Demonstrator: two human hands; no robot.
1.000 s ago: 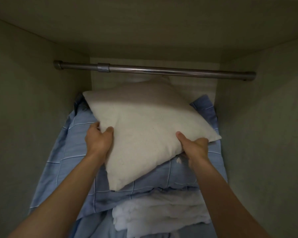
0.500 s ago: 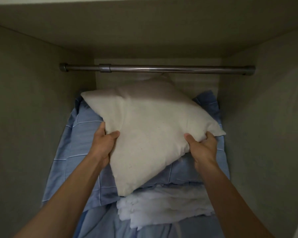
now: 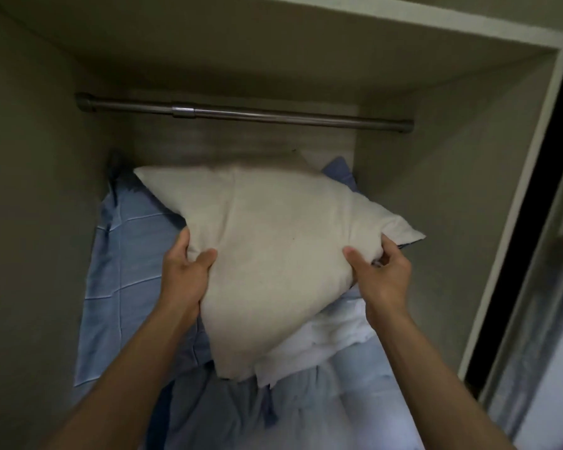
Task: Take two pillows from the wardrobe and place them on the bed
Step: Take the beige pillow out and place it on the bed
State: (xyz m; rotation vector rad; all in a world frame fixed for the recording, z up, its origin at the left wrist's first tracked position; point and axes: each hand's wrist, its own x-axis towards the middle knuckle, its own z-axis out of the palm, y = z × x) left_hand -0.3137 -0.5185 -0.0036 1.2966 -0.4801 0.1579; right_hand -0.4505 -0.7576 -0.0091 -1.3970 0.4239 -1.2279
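Observation:
An off-white square pillow (image 3: 273, 241) is held inside the wardrobe, tilted with one corner pointing down toward me. My left hand (image 3: 184, 274) grips its left edge, thumb on top. My right hand (image 3: 382, 274) grips its right edge near the right corner. The pillow hovers over a blue pillow or cushion (image 3: 127, 271) that lies under it on the pile. The bed is not in view.
A metal hanging rod (image 3: 241, 113) crosses the wardrobe above the pillow. White fluffy bedding (image 3: 322, 339) and crumpled blue fabric (image 3: 241, 414) lie below. Wardrobe walls close in left and right; the sliding door frame (image 3: 517, 222) stands at the right.
Both hands have pulled the pillow up and toward me, off the blue pile. The view has swung left, bringing the wardrobe's right frame into sight.

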